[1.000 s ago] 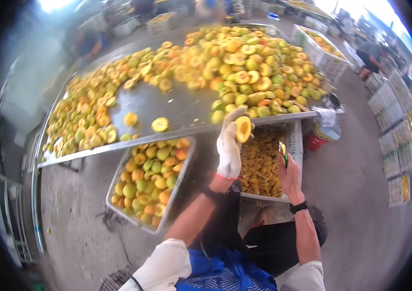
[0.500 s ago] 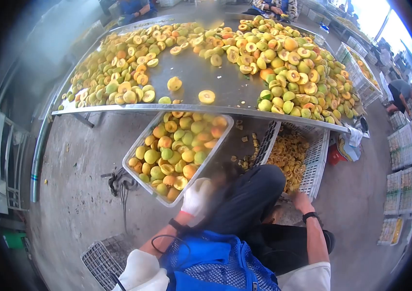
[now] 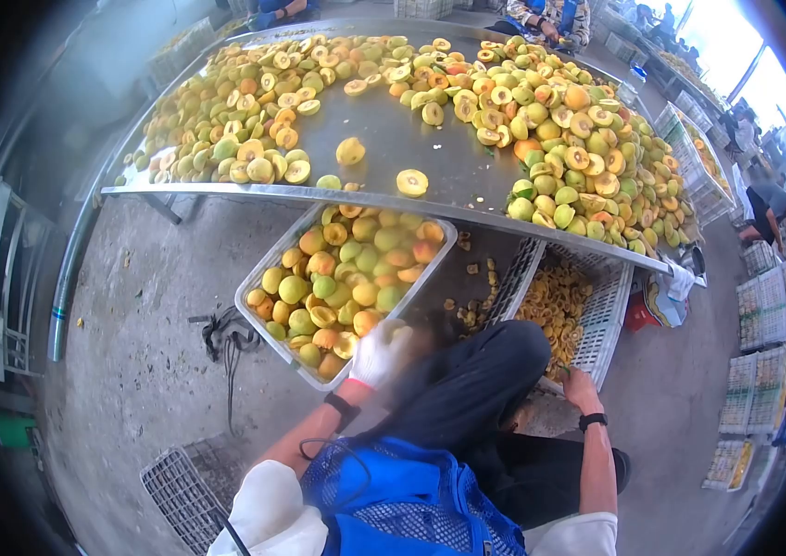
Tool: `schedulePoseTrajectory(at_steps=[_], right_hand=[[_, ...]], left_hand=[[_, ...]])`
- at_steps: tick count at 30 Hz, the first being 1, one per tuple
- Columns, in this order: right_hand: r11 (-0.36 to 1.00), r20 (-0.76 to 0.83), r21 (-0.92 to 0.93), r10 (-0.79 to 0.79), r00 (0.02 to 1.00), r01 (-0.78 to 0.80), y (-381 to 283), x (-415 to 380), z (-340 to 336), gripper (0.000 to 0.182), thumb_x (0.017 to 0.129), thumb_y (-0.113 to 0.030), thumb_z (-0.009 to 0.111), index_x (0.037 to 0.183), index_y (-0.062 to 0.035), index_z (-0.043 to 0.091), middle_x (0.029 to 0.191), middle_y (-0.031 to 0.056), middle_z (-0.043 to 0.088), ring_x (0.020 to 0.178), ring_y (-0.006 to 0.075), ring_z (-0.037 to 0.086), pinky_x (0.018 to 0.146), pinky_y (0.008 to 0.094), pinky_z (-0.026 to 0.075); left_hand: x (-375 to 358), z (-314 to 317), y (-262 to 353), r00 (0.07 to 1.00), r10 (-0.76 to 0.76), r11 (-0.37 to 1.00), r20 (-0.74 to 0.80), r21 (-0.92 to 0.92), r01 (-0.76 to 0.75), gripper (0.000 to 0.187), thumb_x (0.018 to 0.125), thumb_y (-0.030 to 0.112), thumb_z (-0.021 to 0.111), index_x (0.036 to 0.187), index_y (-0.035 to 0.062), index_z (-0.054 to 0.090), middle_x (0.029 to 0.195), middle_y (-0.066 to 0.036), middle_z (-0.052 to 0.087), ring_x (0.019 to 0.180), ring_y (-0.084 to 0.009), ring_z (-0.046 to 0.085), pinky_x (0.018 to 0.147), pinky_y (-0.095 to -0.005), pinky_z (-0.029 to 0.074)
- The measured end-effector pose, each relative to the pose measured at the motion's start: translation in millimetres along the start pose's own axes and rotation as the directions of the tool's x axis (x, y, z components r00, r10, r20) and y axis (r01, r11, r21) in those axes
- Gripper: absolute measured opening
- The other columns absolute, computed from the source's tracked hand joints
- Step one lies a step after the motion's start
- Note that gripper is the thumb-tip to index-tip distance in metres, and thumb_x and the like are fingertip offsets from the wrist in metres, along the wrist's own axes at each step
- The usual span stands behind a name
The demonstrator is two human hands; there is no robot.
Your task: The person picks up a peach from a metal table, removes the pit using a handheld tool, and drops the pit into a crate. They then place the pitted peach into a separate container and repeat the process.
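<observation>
Head view: hands (image 3: 376, 355) at unlabelled fruit crate (image 3: 283, 255)

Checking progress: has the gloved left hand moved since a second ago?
Yes. The left hand has dropped from the table edge to the near corner of the fruit tray.

Metal tray (image 3: 274, 262) of whole peaches (image 3: 342, 278): rectangular, tilted, on floor, far end tucked under steel table (image 3: 226, 192) edge. Fruit yellow-green, some orange-red, heaped to rim. White plastic crate (image 3: 608, 310) of pits and scraps: right of tray, also partly under table edge.
</observation>
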State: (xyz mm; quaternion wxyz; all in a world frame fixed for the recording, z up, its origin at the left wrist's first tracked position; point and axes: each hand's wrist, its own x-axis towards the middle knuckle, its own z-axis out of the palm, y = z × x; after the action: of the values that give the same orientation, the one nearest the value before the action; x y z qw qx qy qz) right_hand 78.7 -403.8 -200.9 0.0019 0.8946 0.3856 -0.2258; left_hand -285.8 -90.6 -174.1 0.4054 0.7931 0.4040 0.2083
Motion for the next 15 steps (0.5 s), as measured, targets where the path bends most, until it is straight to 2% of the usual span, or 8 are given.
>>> schedulePoseTrajectory(at_steps=[1,2,4,5,9,11,14,15], right_hand=[[0.999,-0.032,0.036,-0.001,0.999,0.002,0.3,1.4,-1.4,0.041,0.103,-0.033,0.055,0.103,0.0056,0.067,0.099,0.0354,0.068,0.100,0.0518,0.065,0.085,0.0582,0.050],[0.999,-0.031,0.035,0.000,1.000,0.001,0.8,1.8,-2.1,0.041,0.103,-0.033,0.055,0.103,0.0056,0.067,0.099,0.0354,0.068,0.100,0.0518,0.065,0.085,0.0582,0.050],[0.998,-0.029,0.034,-0.044,0.999,0.045,0.5,1.4,-4.0,0.038,0.103,-0.032,0.057,0.104,0.0048,0.066,0.097,0.0353,0.068,0.099,0.0525,0.064,0.083,0.0584,0.050],[0.998,-0.024,0.035,-0.042,0.999,0.043,-1.9,1.1,-5.1,0.038,0.103,-0.032,0.057,0.104,0.0048,0.066,0.097,0.0353,0.068,0.099,0.0525,0.064,0.083,0.0584,0.050],[0.997,-0.073,0.069,-0.029,0.997,0.034,-2.9,0.6,-0.9,0.034,0.103,-0.031,0.057,0.106,0.0019,0.066,0.093,0.0346,0.068,0.097,0.0526,0.064,0.082,0.0592,0.049],[0.996,-0.118,0.070,-0.045,0.992,0.053,1.4,-3.1,2.1,0.034,0.103,-0.032,0.057,0.107,0.0009,0.065,0.092,0.0341,0.068,0.096,0.0526,0.065,0.082,0.0593,0.049],[0.995,-0.123,0.098,0.034,0.992,-0.022,-10.2,-8.4,-5.6,0.033,0.103,-0.032,0.057,0.106,0.0001,0.066,0.092,0.0324,0.069,0.094,0.0523,0.065,0.081,0.0593,0.050],[0.995,-0.111,0.098,0.042,0.993,-0.031,-10.5,-9.9,-5.5,0.033,0.103,-0.032,0.057,0.106,0.0000,0.066,0.091,0.0319,0.069,0.093,0.0523,0.065,0.080,0.0591,0.050]], left_hand=[[8.4,-0.1,-2.6,0.956,0.292,0.928,-0.011,0.246,-0.280,0.028,0.096,0.031,0.063,0.113,0.0103,0.069,0.104,-0.017,0.071,0.099,-0.0371,0.068,0.082,-0.0467,0.055],[17.6,2.9,-4.2,0.957,0.291,0.928,-0.010,0.245,-0.280,0.028,0.096,0.031,0.063,0.113,0.0103,0.069,0.104,-0.017,0.071,0.099,-0.0371,0.068,0.082,-0.0467,0.055],[48.7,2.0,12.9,0.995,0.065,0.984,-0.072,0.169,-0.052,0.026,0.096,0.032,0.065,0.110,0.0106,0.069,0.095,-0.015,0.070,0.090,-0.0360,0.069,0.076,-0.0478,0.055],[66.2,10.2,7.9,0.996,0.061,0.984,-0.068,0.169,-0.048,0.026,0.096,0.032,0.065,0.110,0.0106,0.069,0.095,-0.015,0.070,0.090,-0.0360,0.069,0.076,-0.0478,0.055],[146.0,46.9,-4.1,0.917,0.311,0.912,-0.251,0.352,-0.213,0.030,0.093,0.035,0.069,0.103,0.0074,0.068,0.090,-0.017,0.070,0.077,-0.0380,0.067,0.064,-0.0500,0.053],[186.2,66.1,-1.3,0.927,0.287,0.922,-0.240,0.332,-0.200,0.035,0.093,0.041,0.068,0.103,0.0079,0.068,0.089,-0.017,0.070,0.074,-0.0373,0.068,0.062,-0.0486,0.053],[222.7,74.5,23.8,0.925,0.272,0.873,-0.267,0.472,-0.120,0.039,0.095,0.044,0.062,0.105,0.0075,0.069,0.087,-0.016,0.071,0.070,-0.0343,0.068,0.059,-0.0457,0.053],[231.1,73.5,22.3,0.972,0.197,0.886,-0.130,0.448,-0.120,0.042,0.094,0.044,0.063,0.113,0.0063,0.065,0.097,-0.018,0.069,0.078,-0.0365,0.068,0.069,-0.0483,0.053]])
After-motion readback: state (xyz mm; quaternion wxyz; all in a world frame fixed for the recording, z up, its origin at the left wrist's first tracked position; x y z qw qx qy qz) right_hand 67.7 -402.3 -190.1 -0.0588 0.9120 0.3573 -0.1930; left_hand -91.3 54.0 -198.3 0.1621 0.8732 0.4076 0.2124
